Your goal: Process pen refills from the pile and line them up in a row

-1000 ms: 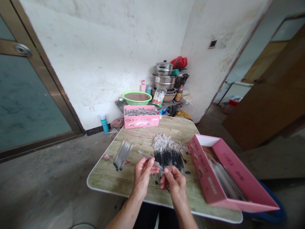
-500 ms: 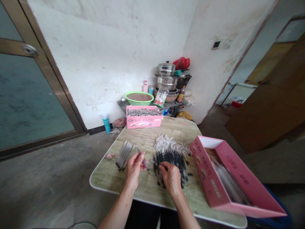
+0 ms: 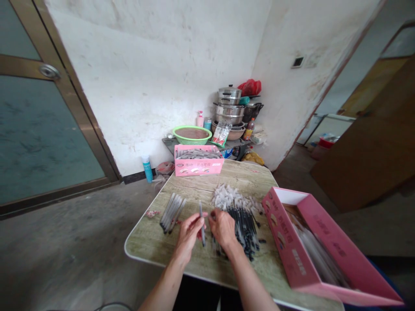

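Observation:
My left hand (image 3: pixel 188 235) pinches a slim grey pen (image 3: pixel 202 231), held nearly upright over the table. Close beside it, my right hand (image 3: pixel 223 228) has its fingers drawn together; whatever is between them is too small to make out. Under and right of that hand lies a pile of thin black-ended pen parts (image 3: pixel 247 235). Just beyond them is a heap of small whitish translucent pieces (image 3: pixel 227 197). Left of my left hand, several grey pens (image 3: pixel 171 212) lie side by side in a row.
A pink box (image 3: pixel 285 246) of clear tubes stands on the table's right side. Another pink box (image 3: pixel 199 167), full of grey pens, is at the far edge. Behind it, a low shelf carries a green basin (image 3: pixel 192 140) and stacked steel pots (image 3: pixel 229 113).
My left hand has turned the pen from a slant to nearly upright. My right hand has moved left and up from the black-ended parts, closer to the pen. The view has shifted slightly.

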### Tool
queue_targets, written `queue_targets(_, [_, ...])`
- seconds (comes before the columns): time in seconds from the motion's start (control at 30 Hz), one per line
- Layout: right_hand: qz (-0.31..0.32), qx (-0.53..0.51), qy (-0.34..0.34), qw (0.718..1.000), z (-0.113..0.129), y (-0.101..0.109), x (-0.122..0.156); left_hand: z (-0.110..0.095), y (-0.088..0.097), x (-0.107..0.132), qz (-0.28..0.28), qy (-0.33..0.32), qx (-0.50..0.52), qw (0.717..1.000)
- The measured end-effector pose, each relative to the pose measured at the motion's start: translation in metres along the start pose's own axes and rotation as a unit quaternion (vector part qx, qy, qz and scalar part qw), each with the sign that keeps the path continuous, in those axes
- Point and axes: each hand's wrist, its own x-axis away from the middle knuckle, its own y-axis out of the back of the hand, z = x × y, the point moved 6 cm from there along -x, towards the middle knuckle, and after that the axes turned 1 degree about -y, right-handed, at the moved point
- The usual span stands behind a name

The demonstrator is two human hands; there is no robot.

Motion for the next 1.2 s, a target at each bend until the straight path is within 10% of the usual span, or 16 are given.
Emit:
queue_targets(0.23, [-0.013,-0.269,-0.024,0.963,-0.008,0.048,0.023,-0.011,-0.030,0.018,0.138,0.002,-0.036,0.990])
queue_targets(0.4, [0.016,-0.571,-0.033,0.820,-0.010,0.064,0.040,-0.016,-0.054,0.035,0.228,-0.004,-0.074,0.971])
queue_targets(0.53, [0.027,-0.622,-0.025,0.782,-0.009,0.070,0.045,-0.022,-0.060,0.040,0.246,-0.010,-0.092,0.965])
queue_targets(0.8, [0.045,-0.620,-0.031,0.783,-0.008,0.069,0.048,-0.026,-0.063,0.041,0.251,-0.014,-0.106,0.962])
queue_targets(1.2, [-0.030,-0.489,-0.052,0.870,-0.005,0.065,0.052,-0.031,-0.067,0.044,0.171,-0.041,-0.102,0.979])
